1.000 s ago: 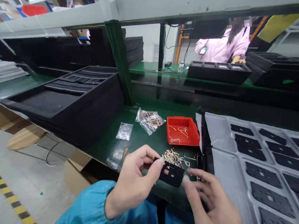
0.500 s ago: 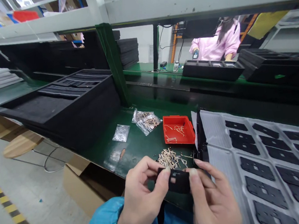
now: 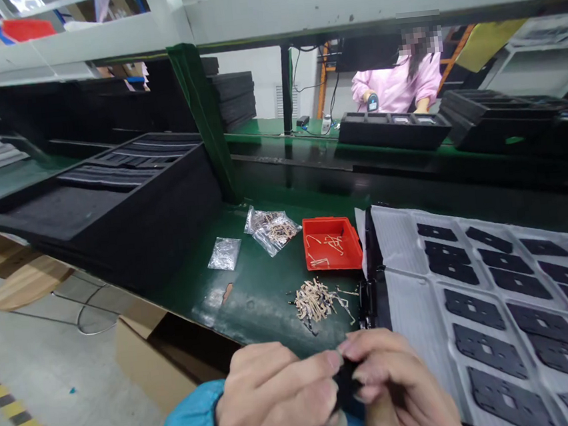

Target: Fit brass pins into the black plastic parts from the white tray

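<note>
Close to my body, my left hand [image 3: 282, 397] and my right hand [image 3: 400, 379] both grip a small flat black plate [image 3: 346, 382]. Fingers cover most of it, and only a dark strip shows between the fingertips. Just beyond the hands lies a loose pile of small tan and dark strips [image 3: 317, 301] on the green table. Behind that pile stands a red tray [image 3: 348, 264] with a few pale strips inside. To the right, a white compartmented tray [image 3: 408, 301] bears several flat black plates with cut-outs.
Clear plastic bags of small parts [image 3: 273, 231] and another clear bag [image 3: 224, 254] lie left of the red tray. A large black bin [image 3: 172, 197] stands at the left. Across the bench, a person in pink [image 3: 396, 81] holds a scanner-like device [image 3: 372, 102]. A cardboard box [image 3: 142, 360] sits below the edge.
Both hands have come lower and closer together. The black plate has turned, so its broad face no longer shows. The whole view has shifted slightly.
</note>
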`<state>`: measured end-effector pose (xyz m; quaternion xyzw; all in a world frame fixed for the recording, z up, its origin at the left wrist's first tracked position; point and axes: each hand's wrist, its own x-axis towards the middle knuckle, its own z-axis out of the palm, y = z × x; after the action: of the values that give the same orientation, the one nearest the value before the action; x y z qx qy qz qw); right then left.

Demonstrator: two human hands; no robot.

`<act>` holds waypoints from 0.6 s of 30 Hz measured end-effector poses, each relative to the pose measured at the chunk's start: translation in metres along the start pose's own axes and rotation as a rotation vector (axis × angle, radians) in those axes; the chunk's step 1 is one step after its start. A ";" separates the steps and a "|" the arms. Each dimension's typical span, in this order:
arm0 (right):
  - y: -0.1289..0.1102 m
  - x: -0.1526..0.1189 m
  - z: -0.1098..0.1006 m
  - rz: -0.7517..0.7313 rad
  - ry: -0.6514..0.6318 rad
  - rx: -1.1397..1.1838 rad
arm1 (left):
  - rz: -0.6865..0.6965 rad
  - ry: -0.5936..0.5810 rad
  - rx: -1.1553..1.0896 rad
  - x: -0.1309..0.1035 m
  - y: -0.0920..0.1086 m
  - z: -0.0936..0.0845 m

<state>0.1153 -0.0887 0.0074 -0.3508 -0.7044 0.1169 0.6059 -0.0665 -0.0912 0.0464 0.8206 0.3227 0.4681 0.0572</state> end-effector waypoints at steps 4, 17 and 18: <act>-0.005 -0.008 0.000 -0.049 0.192 0.022 | 0.050 0.032 0.053 -0.003 0.006 -0.001; -0.005 -0.010 -0.006 -0.229 0.146 -0.180 | -0.023 -0.071 -0.033 0.004 0.002 -0.012; -0.004 -0.007 -0.007 -0.267 0.139 -0.212 | -0.026 -0.056 -0.047 0.006 0.002 -0.012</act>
<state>0.1204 -0.0978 0.0064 -0.3233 -0.7095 -0.0641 0.6229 -0.0732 -0.0916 0.0580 0.8274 0.3207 0.4518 0.0916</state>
